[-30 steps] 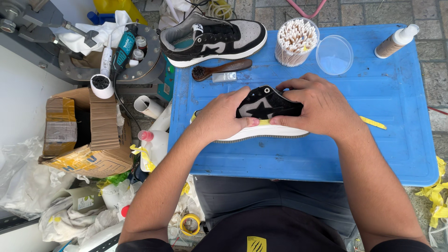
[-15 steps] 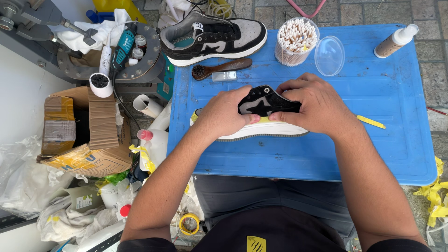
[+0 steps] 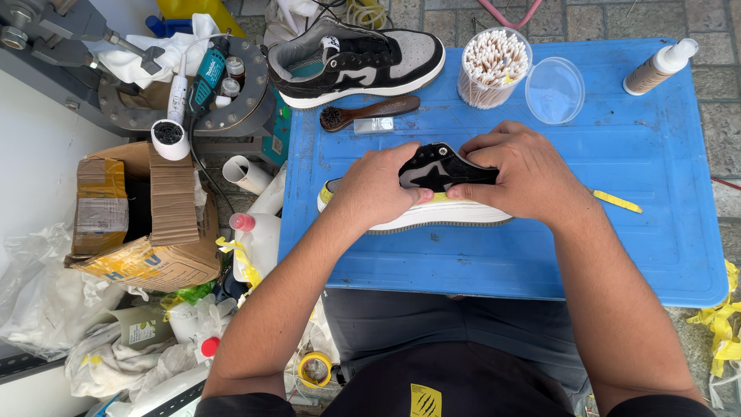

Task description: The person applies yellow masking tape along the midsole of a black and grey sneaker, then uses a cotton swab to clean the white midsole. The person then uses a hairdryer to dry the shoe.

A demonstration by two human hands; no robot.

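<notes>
A black sneaker (image 3: 437, 171) with a white sole lies on its side on the blue table (image 3: 648, 232). Yellow tape runs along the edge where its upper meets the sole. My left hand (image 3: 376, 188) grips the shoe's heel end, thumb pressed on the tape line. Over the toe end sits my right hand (image 3: 519, 171), its fingers pinching the same tape line. A second grey and black sneaker (image 3: 356, 56) stands upright at the table's far edge.
A wooden brush (image 3: 369, 113), a tub of cotton swabs (image 3: 492, 66), its clear lid (image 3: 553, 89), a squeeze bottle (image 3: 658, 67) and a yellow tape strip (image 3: 617, 201) lie on the table. Left of it are a cardboard box (image 3: 147, 224), bottles, rags and a rotary tool (image 3: 208, 73).
Both hands have shifted slightly along the shoe, pressing the yellow tape. The shoe stays in the same place on the table.
</notes>
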